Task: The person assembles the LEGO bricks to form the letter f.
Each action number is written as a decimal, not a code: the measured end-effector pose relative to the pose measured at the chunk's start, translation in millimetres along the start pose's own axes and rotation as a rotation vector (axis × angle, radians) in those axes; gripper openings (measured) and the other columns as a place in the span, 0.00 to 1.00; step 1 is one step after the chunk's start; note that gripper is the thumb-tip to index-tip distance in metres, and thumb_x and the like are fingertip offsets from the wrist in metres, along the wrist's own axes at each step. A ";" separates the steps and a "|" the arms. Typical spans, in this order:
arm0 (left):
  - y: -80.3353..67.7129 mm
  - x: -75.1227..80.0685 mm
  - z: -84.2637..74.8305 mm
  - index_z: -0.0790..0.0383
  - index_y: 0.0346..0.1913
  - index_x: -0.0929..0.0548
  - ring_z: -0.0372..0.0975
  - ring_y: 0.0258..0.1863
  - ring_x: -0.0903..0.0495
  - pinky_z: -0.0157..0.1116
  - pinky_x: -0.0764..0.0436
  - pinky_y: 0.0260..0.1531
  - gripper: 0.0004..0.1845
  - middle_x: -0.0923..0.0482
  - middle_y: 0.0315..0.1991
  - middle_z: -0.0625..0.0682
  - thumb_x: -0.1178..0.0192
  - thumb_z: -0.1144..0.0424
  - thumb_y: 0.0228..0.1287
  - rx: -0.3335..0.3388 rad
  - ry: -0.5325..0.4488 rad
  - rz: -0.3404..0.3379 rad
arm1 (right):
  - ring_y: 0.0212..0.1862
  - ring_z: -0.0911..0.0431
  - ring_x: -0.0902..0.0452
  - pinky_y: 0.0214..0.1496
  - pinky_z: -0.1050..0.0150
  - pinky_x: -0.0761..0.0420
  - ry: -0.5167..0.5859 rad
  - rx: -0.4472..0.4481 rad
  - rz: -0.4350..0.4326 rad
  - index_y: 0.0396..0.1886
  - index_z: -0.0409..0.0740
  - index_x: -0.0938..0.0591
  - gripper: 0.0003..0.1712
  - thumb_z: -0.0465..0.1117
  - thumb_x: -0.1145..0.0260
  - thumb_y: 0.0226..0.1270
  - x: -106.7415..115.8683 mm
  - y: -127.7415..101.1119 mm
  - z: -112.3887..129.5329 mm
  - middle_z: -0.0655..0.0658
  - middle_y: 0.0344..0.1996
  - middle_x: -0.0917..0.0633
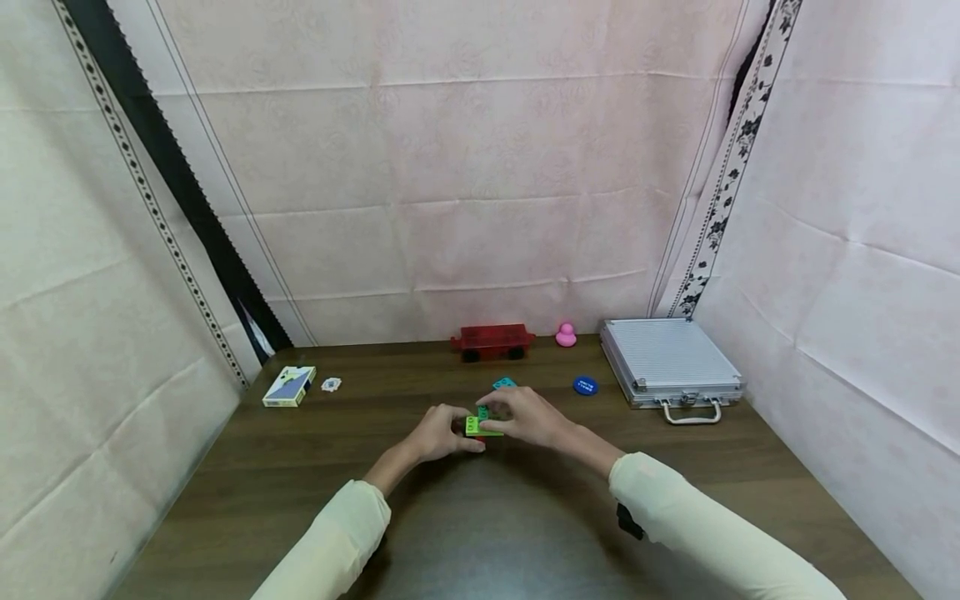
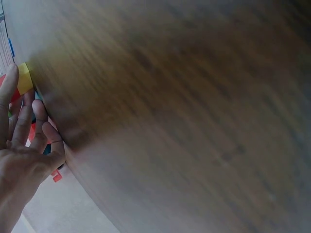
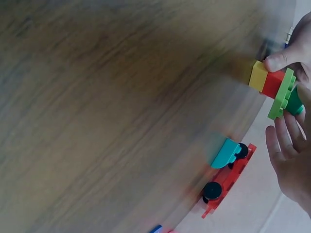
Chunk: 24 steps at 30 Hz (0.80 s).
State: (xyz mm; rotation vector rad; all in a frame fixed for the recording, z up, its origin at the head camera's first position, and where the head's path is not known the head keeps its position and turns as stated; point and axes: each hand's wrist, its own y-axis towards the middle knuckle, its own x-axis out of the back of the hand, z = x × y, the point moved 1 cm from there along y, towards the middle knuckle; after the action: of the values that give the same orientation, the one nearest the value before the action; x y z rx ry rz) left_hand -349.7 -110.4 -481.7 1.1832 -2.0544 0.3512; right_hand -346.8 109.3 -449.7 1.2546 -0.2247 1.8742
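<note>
I see both hands meet above the desk (image 1: pixel 300 467): my left hand (image 1: pixel 438 433) pinches the brick stack (image 3: pixel 274 87), right hand (image 1: pixel 528 415) curled on its green plate. Light, rigid, slick plastic, I judge; best held by the flat sides.

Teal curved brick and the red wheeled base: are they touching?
Apart. The head view shows bare table between the teal curved brick and the red wheeled base.

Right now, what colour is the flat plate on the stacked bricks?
Lime green plate, clearest in the right wrist view.
</note>
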 end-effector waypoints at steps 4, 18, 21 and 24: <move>0.1 -0.3 0.3 0.55 0.41 0.13 0.34 0.28 0.20 0.33 0.21 0.29 0.10 0.15 0.32 0.43 0.23 0.57 0.62 0.003 -0.007 0.000 | 0.43 0.59 0.18 0.42 0.68 0.18 -0.007 -0.001 -0.011 0.59 0.45 0.14 0.21 0.48 0.26 0.71 -2.5 -0.8 -0.1 0.50 0.43 0.13; 0.9 -2.8 2.5 0.55 0.41 0.13 0.33 0.29 0.20 0.32 0.21 0.29 0.10 0.14 0.32 0.44 0.22 0.59 0.60 -0.001 -0.008 -0.009 | 0.41 0.62 0.21 0.40 0.69 0.19 -0.036 0.002 -0.042 0.56 0.49 0.12 0.18 0.48 0.26 0.70 -9.0 -1.2 0.6 0.53 0.40 0.16; 2.0 -2.1 2.1 0.55 0.41 0.12 0.32 0.29 0.20 0.32 0.21 0.30 0.11 0.14 0.33 0.43 0.22 0.58 0.60 -0.004 0.002 -0.016 | 0.41 0.61 0.20 0.40 0.68 0.19 -0.030 -0.001 -0.051 0.56 0.48 0.12 0.18 0.47 0.26 0.70 -8.6 -0.9 0.8 0.52 0.39 0.15; 2.8 -0.5 1.3 0.54 0.42 0.12 0.32 0.29 0.21 0.33 0.21 0.30 0.11 0.14 0.33 0.42 0.22 0.58 0.61 -0.001 0.011 -0.012 | 0.41 0.61 0.20 0.41 0.67 0.19 -0.034 -0.011 -0.046 0.56 0.49 0.12 0.18 0.47 0.25 0.70 -7.3 0.2 1.7 0.51 0.40 0.14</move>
State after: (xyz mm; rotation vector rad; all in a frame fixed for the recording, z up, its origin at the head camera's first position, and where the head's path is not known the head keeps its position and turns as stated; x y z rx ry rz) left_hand -352.5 -109.3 -482.6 1.1901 -2.0366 0.3503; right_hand -344.8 104.3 -454.9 1.2744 -0.2214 1.8114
